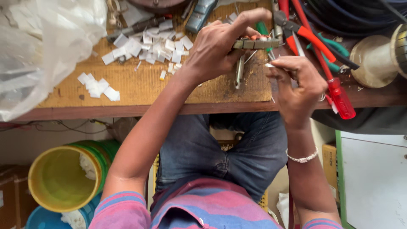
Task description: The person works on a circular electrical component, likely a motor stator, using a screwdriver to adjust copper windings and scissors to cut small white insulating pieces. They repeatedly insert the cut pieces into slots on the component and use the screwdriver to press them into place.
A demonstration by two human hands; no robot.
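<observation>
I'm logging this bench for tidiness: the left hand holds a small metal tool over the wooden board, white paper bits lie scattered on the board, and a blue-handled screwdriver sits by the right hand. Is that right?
Not quite. The head view shows the screwdriver by the right hand has a red handle, not blue. The rest stands: the left hand holds a small metal tool over the wooden board, with white paper bits scattered on it.

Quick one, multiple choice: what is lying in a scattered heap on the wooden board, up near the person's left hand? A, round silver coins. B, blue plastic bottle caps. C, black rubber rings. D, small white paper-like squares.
D: small white paper-like squares lie scattered on the brown wooden board, beside the left hand, which holds a small metal tool; no caps, coins or rings show there.
</observation>
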